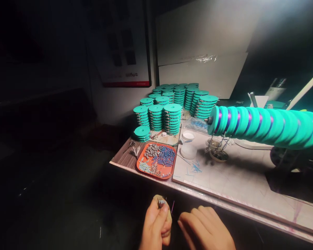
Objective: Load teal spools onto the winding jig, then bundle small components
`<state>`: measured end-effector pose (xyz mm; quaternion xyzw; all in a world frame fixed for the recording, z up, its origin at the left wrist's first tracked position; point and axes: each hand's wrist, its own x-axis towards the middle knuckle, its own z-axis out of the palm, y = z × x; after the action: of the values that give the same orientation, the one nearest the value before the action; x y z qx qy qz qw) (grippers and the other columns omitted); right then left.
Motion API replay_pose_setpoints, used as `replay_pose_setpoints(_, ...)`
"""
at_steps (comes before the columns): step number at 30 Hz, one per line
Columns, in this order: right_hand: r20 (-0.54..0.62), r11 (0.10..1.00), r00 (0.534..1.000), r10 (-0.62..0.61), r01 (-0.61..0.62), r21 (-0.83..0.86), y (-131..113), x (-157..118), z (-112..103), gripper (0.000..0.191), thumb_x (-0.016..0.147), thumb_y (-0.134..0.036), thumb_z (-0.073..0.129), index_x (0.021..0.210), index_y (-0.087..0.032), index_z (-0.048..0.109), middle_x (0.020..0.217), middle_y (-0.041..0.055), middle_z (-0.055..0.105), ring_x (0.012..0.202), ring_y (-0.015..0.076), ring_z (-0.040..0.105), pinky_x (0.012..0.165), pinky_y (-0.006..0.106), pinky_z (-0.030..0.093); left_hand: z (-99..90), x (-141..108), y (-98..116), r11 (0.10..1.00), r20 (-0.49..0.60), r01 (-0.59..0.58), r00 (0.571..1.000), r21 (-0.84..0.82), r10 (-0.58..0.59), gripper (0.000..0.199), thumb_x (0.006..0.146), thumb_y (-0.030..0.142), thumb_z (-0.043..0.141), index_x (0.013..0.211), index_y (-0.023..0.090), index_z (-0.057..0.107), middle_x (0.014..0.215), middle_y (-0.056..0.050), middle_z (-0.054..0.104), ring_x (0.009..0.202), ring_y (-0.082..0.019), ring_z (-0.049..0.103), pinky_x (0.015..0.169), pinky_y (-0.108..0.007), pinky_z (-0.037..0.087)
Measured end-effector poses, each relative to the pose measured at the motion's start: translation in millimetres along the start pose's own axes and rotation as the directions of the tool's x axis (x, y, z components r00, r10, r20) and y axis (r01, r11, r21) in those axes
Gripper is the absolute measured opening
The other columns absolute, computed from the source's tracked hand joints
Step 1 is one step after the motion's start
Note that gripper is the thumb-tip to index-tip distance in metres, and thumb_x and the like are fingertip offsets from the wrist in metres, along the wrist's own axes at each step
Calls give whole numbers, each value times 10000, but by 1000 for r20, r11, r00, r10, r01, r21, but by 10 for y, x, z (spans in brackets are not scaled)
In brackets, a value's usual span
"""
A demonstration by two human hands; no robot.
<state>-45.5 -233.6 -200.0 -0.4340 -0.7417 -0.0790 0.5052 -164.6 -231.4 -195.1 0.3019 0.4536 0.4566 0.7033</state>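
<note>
Close in front of me, below the table's front edge, my left hand is closed, thumb against the fingers. A few small grey-white pieces poke out of its grip; their kind is too small to tell. Beside it on the right, my right hand is turned back-up with its fingers curled in. Whatever its fingertips hold, if anything, is hidden. A thin purple strand shows between the hands. Nearest to them on the table is an orange tray with grey plugs, dark blue springs and small metal parts in it.
Stacks of turquoise spools stand behind the tray. A long row of spools with purple line sits on a spindle at right. Round white containers and blue sticks lie on the board. A framed poster hangs behind.
</note>
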Motion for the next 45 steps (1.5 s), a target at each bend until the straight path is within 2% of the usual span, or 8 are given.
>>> replay_pose_setpoints(16, 145, 992, 985, -97, 84, 91, 45, 109, -71, 229, 846, -131, 424, 641, -168, 519, 514, -21, 488, 508, 105, 395, 529, 240, 295, 17, 8, -15, 992, -48, -15, 999, 124, 21, 428, 646, 568, 597, 676, 191, 396, 444, 117, 274, 382, -21, 103, 341, -127, 79)
replay_pose_setpoints(21, 88, 994, 995, -50, 41, 103, 30, 99, -48, 251, 857, -138, 409, 632, -171, 514, 507, -21, 477, 512, 109, 374, 539, 246, 281, 19, 6, -7, 992, -45, -16, 999, 127, 21, 444, 636, 583, 596, 667, 192, 386, 442, 118, 278, 377, -19, 96, 341, -132, 72)
replay_pose_setpoints(25, 136, 993, 988, -71, 57, 106, 41, 78, -42, 229, 849, -134, 422, 647, -172, 522, 523, -23, 481, 520, 109, 381, 544, 242, 276, 35, -11, 22, 992, -40, -2, 999, 127, 7, 447, 632, 579, 603, 668, 191, 384, 446, 119, 276, 386, -20, 101, 351, -138, 68)
replay_pose_setpoints(28, 91, 994, 996, 12, -22, 107, 49, 37, -22, 225, 850, -139, 415, 654, -173, 520, 523, -22, 466, 520, 114, 363, 543, 249, 254, 47, -20, 38, 992, -8, -5, 1000, 129, 6, 442, 638, 585, 592, 672, 193, 389, 438, 120, 270, 384, -22, 98, 356, -148, 75)
replay_pose_setpoints(31, 39, 992, 995, 94, -97, 82, 52, 23, -13, 207, 842, -137, 418, 665, -170, 518, 528, -16, 465, 522, 119, 347, 542, 257, 232, 43, -24, 10, 977, 3, -104, 994, 185, 105, 430, 661, 599, 556, 707, 192, 424, 442, 113, 276, 381, -32, 141, 369, -164, 123)
replay_pose_setpoints(36, 87, 999, 995, 41, -42, 2, 69, 46, -37, 180, 812, -104, 439, 667, -173, 520, 527, -18, 477, 501, 120, 347, 527, 263, 211, -32, -40, -131, 880, -41, -266, 951, 394, 306, 358, 752, 538, 490, 763, 180, 489, 451, 75, 336, 426, -79, 282, 447, -212, 242)
replay_pose_setpoints(40, 140, 1000, 990, 22, -24, 9, 82, 34, -30, 154, 804, -129, 461, 669, -181, 515, 544, -23, 489, 509, 120, 358, 535, 262, 213, -77, -48, -203, 861, -111, -241, 940, 448, 322, 256, 748, 445, 552, 769, 191, 525, 486, 49, 401, 447, -101, 318, 458, -230, 266)
replay_pose_setpoints(45, 94, 997, 993, 67, -64, -36, 80, 67, -34, 227, 818, -120, 415, 623, -182, 512, 507, -20, 473, 493, 123, 357, 531, 266, 215, -46, -37, -162, 864, -68, -273, 942, 423, 330, 285, 778, 467, 493, 784, 184, 520, 444, 67, 362, 413, -91, 299, 444, -220, 264)
